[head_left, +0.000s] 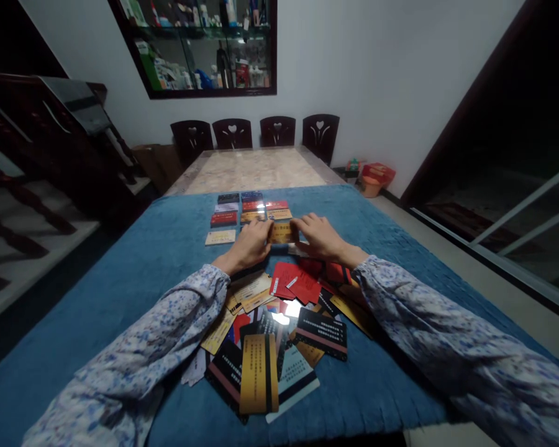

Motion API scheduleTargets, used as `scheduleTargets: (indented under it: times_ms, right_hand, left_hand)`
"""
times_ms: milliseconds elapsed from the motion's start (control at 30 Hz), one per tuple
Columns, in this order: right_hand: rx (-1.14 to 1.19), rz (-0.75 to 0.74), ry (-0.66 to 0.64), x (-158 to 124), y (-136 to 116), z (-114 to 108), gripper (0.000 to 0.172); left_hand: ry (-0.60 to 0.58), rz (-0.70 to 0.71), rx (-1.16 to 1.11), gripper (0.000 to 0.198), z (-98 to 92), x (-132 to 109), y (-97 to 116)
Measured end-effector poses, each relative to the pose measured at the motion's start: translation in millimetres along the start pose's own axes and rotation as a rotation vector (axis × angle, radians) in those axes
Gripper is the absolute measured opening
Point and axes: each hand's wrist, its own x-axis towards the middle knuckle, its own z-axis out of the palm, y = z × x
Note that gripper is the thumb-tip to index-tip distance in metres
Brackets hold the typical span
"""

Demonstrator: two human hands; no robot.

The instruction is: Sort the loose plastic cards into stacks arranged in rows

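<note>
A gold card (pixel 283 233) is held by its two short ends, between my left hand (pixel 252 242) and my right hand (pixel 320 237). The fingers of both hands are closed on it, just above the blue cloth. Beyond it lie small stacks of cards in columns: a red stack (pixel 223 219), a dark one (pixel 228 198), a blue one (pixel 252 195) and a cream card (pixel 220 237). Nearer to me is a loose, overlapping heap with red cards (pixel 297 282), a black card (pixel 321 332), a yellow card (pixel 259 372) and a pale blue card (pixel 295 379). My hands partly hide some cards.
A blue cloth (pixel 168 261) covers the near part of the long table (pixel 256 167). Several dark chairs (pixel 233 133) stand at its far end. An orange bin (pixel 371 186) is on the floor at right; a wooden stair railing (pixel 23 205) runs along the left.
</note>
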Motion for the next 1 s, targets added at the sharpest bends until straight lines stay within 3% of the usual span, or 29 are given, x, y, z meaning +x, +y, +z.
scheduleTargets:
  times_ms: [467, 1000]
  right_hand:
    - [0.099, -0.092, 0.003, 65, -4, 13, 0.049]
    - [0.112, -0.085, -0.199, 142, 12, 29, 0.044]
  left_hand:
    - [0.015, -0.008, 0.007, 0.056, -4.0, 1, -77]
    - [-0.211, -0.152, 0.046, 0.05, -5.8, 40, -128]
